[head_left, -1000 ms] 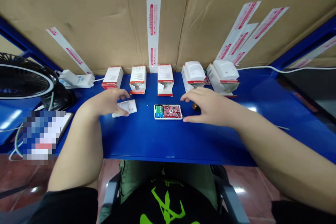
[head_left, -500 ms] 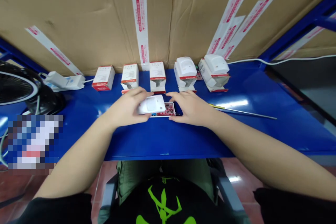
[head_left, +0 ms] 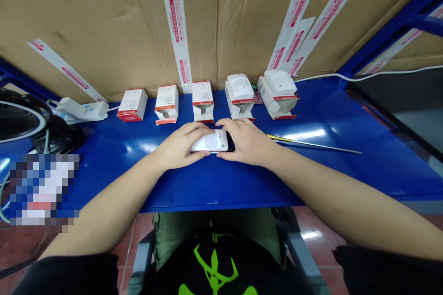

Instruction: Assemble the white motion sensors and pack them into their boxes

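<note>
A white plastic sensor cover (head_left: 212, 141) lies on the blue table (head_left: 311, 166), over the base with the red circuit board, which is now hidden. My left hand (head_left: 178, 147) grips the cover's left end, fingers curled round it. My right hand (head_left: 246, 143) presses against its right end, fingers bent over the top edge. Both hands hold the unit down on the table.
Behind the hands stand several small white-and-red boxes (head_left: 166, 103); two on the right carry white sensors (head_left: 279, 81). A long screwdriver (head_left: 311, 144) lies to the right. A black fan (head_left: 24, 122) and a white power strip (head_left: 81, 109) sit at the left. A cardboard wall backs the table.
My left hand picked up the white cover from the left and brought it over the red circuit board. Both hands have closed on it; the board is covered now.
</note>
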The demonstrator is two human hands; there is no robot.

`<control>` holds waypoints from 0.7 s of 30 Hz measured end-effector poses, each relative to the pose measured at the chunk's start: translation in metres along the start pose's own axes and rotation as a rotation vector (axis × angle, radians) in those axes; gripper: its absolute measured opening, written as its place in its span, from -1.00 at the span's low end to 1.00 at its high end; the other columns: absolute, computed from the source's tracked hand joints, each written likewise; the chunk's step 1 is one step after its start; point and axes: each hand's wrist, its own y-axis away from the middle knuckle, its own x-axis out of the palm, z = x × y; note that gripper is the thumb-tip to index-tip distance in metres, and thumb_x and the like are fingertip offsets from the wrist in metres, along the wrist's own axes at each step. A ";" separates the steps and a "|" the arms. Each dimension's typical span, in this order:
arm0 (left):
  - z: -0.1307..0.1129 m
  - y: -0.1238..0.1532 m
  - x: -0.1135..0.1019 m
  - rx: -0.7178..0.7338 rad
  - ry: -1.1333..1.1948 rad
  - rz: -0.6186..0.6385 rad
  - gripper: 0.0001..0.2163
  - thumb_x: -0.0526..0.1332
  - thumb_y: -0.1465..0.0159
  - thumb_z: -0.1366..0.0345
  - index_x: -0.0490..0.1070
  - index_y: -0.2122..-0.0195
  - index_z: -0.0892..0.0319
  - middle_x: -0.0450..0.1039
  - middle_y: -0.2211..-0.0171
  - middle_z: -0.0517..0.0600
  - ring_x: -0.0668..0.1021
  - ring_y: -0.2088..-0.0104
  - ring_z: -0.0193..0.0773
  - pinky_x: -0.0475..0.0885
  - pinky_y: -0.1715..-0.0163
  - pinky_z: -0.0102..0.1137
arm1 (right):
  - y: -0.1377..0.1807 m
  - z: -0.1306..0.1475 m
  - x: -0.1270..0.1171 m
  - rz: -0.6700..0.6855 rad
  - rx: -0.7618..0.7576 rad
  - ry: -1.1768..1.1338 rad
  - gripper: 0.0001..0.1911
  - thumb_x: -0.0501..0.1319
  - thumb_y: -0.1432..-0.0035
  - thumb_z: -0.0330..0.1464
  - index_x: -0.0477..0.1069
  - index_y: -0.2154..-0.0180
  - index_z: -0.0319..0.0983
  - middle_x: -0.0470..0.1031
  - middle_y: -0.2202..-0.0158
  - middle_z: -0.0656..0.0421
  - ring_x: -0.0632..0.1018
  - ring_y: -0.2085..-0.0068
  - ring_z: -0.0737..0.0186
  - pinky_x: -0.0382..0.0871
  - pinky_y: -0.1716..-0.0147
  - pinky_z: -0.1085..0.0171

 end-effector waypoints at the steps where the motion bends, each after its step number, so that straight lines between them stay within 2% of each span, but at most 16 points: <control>1: 0.000 0.000 0.001 -0.006 0.004 0.006 -0.56 0.31 -0.52 0.11 0.40 -0.35 0.14 0.53 -0.21 0.25 0.61 -0.24 0.09 0.59 -0.25 0.02 | 0.000 0.000 0.000 -0.002 0.002 0.001 -0.31 0.52 -0.09 -0.22 0.38 -0.20 -0.19 0.70 -0.11 -0.10 0.70 -0.11 -0.30 0.43 -0.17 -0.19; 8: 0.001 0.001 -0.002 -0.047 0.000 0.050 -0.54 0.36 -0.46 0.20 0.44 -0.35 0.08 0.55 -0.21 0.19 0.62 -0.20 0.07 0.59 -0.24 0.01 | 0.001 0.001 -0.003 0.046 -0.028 0.060 -0.59 0.47 -0.15 -0.24 0.44 0.01 -0.12 0.72 0.07 0.04 0.68 -0.01 -0.19 0.36 -0.11 -0.08; 12: -0.001 0.001 -0.002 -0.041 -0.014 0.055 -0.53 0.34 -0.48 0.17 0.45 -0.37 0.10 0.57 -0.16 0.19 0.63 -0.16 0.06 0.59 -0.22 -0.01 | 0.001 0.002 -0.005 0.067 -0.043 0.094 -0.61 0.45 -0.16 -0.22 0.44 0.02 -0.14 0.70 0.12 0.03 0.66 0.00 -0.19 0.31 -0.09 -0.06; 17: -0.002 0.001 -0.006 -0.084 -0.023 0.100 -0.48 0.39 -0.42 0.20 0.46 -0.39 0.05 0.58 -0.13 0.15 0.64 -0.11 0.05 0.59 -0.21 -0.02 | 0.001 0.002 -0.007 0.077 -0.060 0.113 -0.65 0.45 -0.18 -0.20 0.45 0.06 -0.15 0.70 0.07 0.01 0.65 -0.01 -0.19 0.31 -0.10 -0.06; 21: -0.003 0.006 -0.017 -0.172 -0.009 0.103 -0.38 0.45 -0.34 0.26 0.41 -0.42 0.06 0.56 -0.17 0.16 0.65 -0.15 0.06 0.59 -0.21 -0.03 | 0.001 0.000 -0.007 0.085 -0.071 0.122 -0.66 0.45 -0.22 -0.18 0.46 0.06 -0.15 0.70 0.06 0.01 0.64 -0.02 -0.19 0.29 -0.13 -0.07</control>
